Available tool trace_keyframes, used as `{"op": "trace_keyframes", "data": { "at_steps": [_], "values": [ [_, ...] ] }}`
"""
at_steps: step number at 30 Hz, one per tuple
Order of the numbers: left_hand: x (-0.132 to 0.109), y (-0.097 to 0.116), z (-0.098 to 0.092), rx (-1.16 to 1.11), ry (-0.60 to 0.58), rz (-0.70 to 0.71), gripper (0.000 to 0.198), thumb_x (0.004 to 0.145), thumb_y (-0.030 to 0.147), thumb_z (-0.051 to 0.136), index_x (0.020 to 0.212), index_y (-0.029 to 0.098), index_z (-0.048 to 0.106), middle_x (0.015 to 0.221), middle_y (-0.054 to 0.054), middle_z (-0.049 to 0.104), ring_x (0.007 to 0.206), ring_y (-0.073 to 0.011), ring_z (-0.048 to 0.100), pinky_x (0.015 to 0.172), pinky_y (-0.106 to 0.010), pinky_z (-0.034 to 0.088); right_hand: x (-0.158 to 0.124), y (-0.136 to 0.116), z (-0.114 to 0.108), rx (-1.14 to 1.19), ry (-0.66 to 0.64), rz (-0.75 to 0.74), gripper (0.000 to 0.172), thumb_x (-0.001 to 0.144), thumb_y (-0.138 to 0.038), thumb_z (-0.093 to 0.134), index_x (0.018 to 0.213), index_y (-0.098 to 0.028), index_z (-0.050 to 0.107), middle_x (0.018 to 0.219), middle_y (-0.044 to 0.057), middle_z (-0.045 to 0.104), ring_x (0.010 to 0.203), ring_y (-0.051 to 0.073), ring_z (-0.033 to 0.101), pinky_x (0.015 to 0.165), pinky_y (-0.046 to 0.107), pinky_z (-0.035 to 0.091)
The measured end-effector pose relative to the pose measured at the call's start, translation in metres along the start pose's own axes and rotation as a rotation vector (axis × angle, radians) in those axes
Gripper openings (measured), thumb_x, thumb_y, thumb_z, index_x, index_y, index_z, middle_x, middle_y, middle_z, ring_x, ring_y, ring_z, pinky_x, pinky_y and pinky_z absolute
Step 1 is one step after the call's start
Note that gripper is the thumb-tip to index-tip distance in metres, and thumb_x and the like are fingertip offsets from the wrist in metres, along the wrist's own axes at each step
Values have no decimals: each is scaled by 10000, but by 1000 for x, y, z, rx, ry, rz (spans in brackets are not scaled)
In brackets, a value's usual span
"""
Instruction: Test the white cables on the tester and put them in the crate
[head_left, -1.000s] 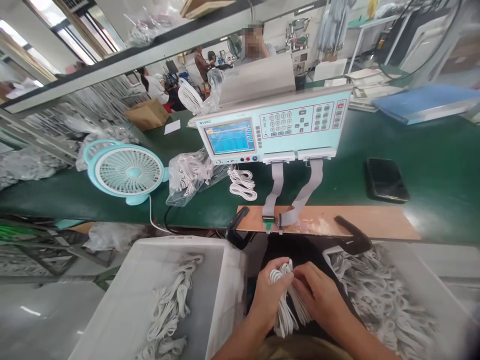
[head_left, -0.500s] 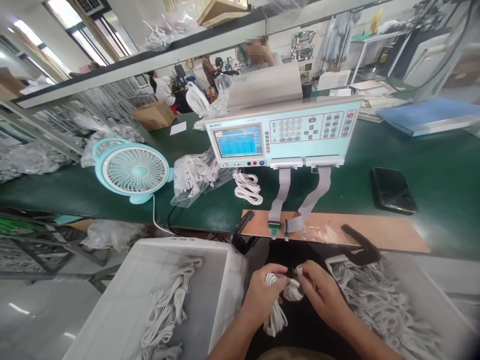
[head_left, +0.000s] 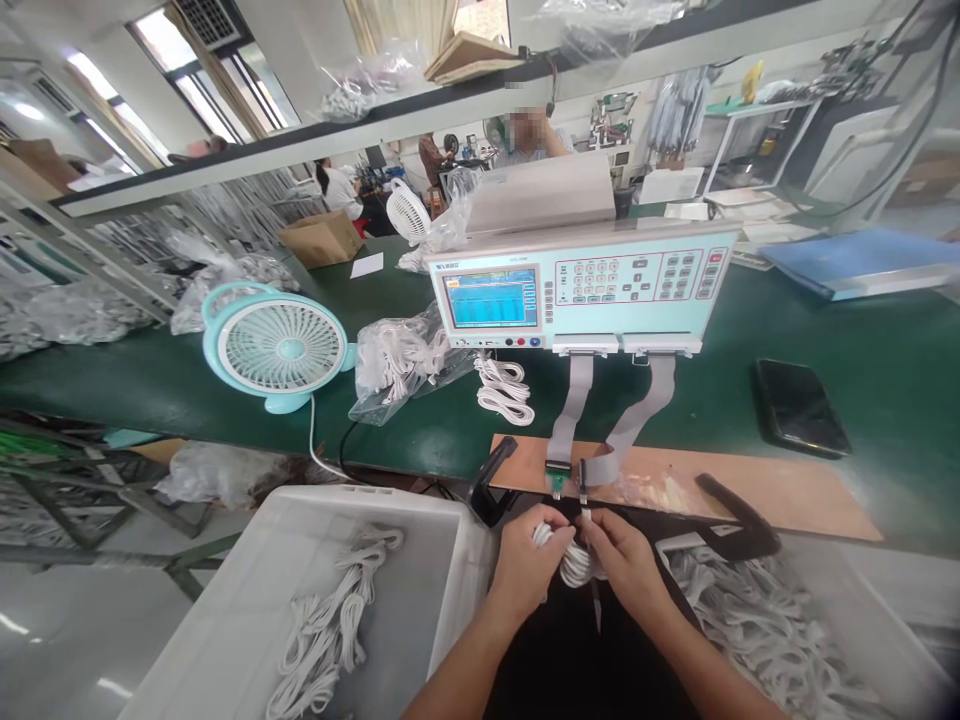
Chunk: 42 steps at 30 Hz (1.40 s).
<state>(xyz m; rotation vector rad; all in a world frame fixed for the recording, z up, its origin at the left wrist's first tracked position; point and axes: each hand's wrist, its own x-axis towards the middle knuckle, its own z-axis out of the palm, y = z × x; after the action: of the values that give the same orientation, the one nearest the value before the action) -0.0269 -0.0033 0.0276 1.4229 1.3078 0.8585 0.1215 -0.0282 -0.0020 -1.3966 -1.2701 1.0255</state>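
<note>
My left hand [head_left: 526,560] and my right hand [head_left: 628,562] are closed together on a coiled white cable [head_left: 574,562], just below the two small connectors [head_left: 568,487] at the front edge of a brown board [head_left: 750,485]. One cable end rises from my right fingers to the connector. Grey ribbon cables [head_left: 570,405] run from the connectors up to a pale blue test machine [head_left: 581,290] with a lit screen.
A white bin [head_left: 247,590] at my left holds several coiled cables; another bin [head_left: 757,630] at my right is full of them. On the green bench stand a turquoise fan [head_left: 274,345], a bag of cables [head_left: 397,360], a loose coil [head_left: 506,390] and a black phone [head_left: 799,405]. People work behind the machine.
Both hands have lifted the cable from my lap up toward the connectors on the board. The dangling coil is now bunched between my hands. The view has tilted up slightly.
</note>
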Motion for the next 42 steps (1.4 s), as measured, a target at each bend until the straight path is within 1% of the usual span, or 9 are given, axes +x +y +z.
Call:
{"op": "trace_keyframes", "data": {
  "at_steps": [6, 10, 15, 18, 22, 28, 33, 38, 42],
  "values": [
    [3, -5, -6, -198, -173, -239, 251, 750, 345, 608, 860, 132, 682, 595, -7, 593, 499, -133, 564, 406, -196, 378, 5, 5, -1, 63, 4, 28, 379, 861, -520, 547, 734, -171, 625, 646, 5, 553, 627, 166, 506, 590, 253, 409],
    [1, -4, -15, -314, -276, -280, 253, 718, 325, 639, 845, 111, 687, 579, -19, 604, 472, -128, 571, 396, -193, 400, 8, -6, -3, 112, -16, 70, 405, 813, -556, 588, 699, -169, 626, 629, 4, 551, 615, 163, 498, 588, 256, 412],
    [-1, -6, -24, -466, -430, -273, 286, 657, 254, 685, 890, 88, 702, 600, -59, 657, 436, -121, 551, 354, -188, 377, 10, -17, -1, 319, -26, 274, 444, 664, -595, 717, 671, -157, 641, 571, -9, 546, 526, 137, 467, 508, 246, 374],
    [0, -7, -18, -492, -265, -279, 297, 620, 268, 734, 862, 102, 687, 558, -22, 625, 442, -120, 549, 356, -184, 377, 11, -14, 4, 472, -11, 373, 412, 629, -540, 776, 696, -150, 659, 566, -5, 568, 506, 130, 464, 496, 242, 366],
    [5, -11, -3, -386, -2, -251, 277, 698, 403, 680, 722, 131, 637, 532, 12, 565, 412, -92, 507, 360, -179, 358, 10, -9, 8, 629, 11, 407, 369, 635, -490, 801, 663, -154, 651, 552, 1, 588, 495, 121, 465, 493, 233, 363],
    [11, -18, 3, -163, -92, -167, 333, 804, 441, 535, 611, 173, 574, 473, 29, 509, 389, -86, 453, 373, -180, 310, 11, -8, 7, 640, -30, 413, 371, 640, -510, 796, 680, -162, 673, 568, 12, 620, 486, 138, 499, 488, 245, 372],
    [12, -21, 8, -171, 19, -59, 339, 823, 407, 532, 584, 169, 573, 545, 19, 513, 450, -86, 443, 440, -198, 324, 12, -8, 6, 606, -58, 386, 341, 678, -496, 778, 702, -166, 695, 555, 0, 611, 511, 135, 499, 506, 238, 379],
    [12, -20, 14, -246, 94, -95, 315, 830, 410, 528, 663, 163, 633, 526, 17, 515, 447, -99, 435, 447, -213, 325, 12, -4, 5, 624, -34, 413, 290, 674, -431, 802, 743, -164, 714, 588, 7, 631, 533, 139, 513, 527, 238, 397],
    [11, -21, 15, -250, 114, -56, 381, 810, 401, 555, 515, 160, 556, 570, 9, 507, 480, -87, 446, 466, -202, 330, 11, -2, 6, 644, -27, 429, 310, 660, -440, 807, 763, -162, 720, 585, 15, 634, 518, 151, 525, 510, 246, 397]
  ]
}}
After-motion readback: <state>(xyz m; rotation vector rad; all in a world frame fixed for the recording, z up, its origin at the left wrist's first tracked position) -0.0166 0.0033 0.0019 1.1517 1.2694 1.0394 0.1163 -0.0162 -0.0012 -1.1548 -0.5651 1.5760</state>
